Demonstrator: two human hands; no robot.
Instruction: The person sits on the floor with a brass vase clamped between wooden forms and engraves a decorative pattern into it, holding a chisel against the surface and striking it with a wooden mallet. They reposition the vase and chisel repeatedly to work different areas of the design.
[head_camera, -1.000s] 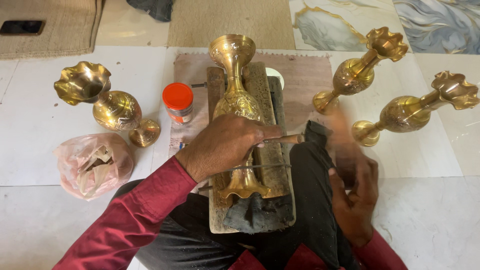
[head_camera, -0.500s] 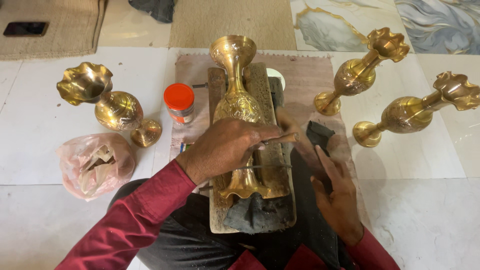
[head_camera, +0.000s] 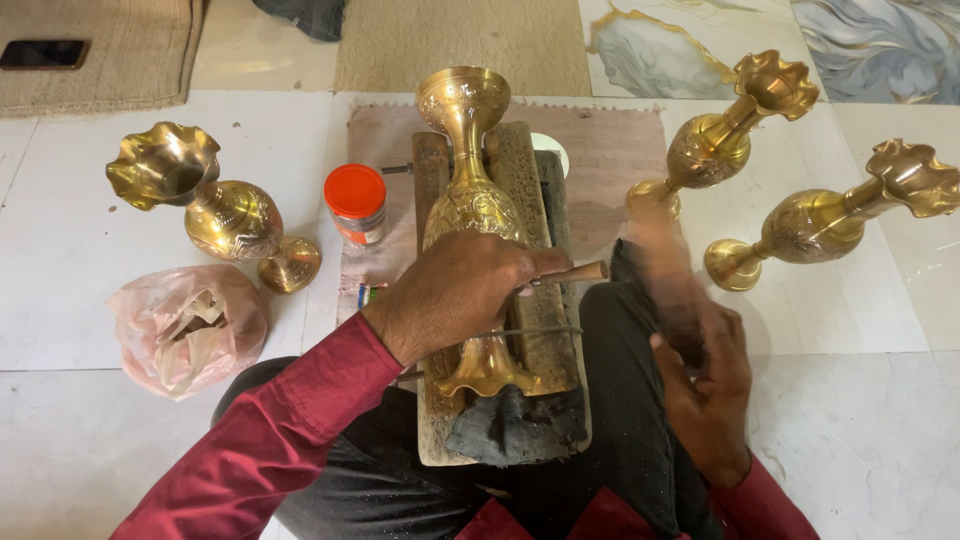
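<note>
A tall engraved brass vase (head_camera: 462, 120) lies lengthwise on a wooden board (head_camera: 528, 180) across my lap. My left hand (head_camera: 455, 290) presses on the vase's body and grips a thin tool with a wooden end (head_camera: 585, 271) that points right. A slim metal rod (head_camera: 545, 330) sticks out below that hand. My right hand (head_camera: 708, 385) sits to the right of the board, closed around a dark tool (head_camera: 655, 265) that is blurred by motion. A dark lump (head_camera: 515, 425) wedges the vase's foot at the near end of the board.
On the left lie a brass vase (head_camera: 215, 205), an orange-lidded jar (head_camera: 357, 205) and a pink plastic bag (head_camera: 185, 325). Two more brass vases (head_camera: 725, 130) (head_camera: 840, 215) lie on the right. A pinkish cloth (head_camera: 615, 150) is under the board. A phone (head_camera: 42, 53) rests on a mat.
My right hand has swung the dark tool, which now blurs up and to the right of the wooden tool end. My left hand and the vase have stayed put.
</note>
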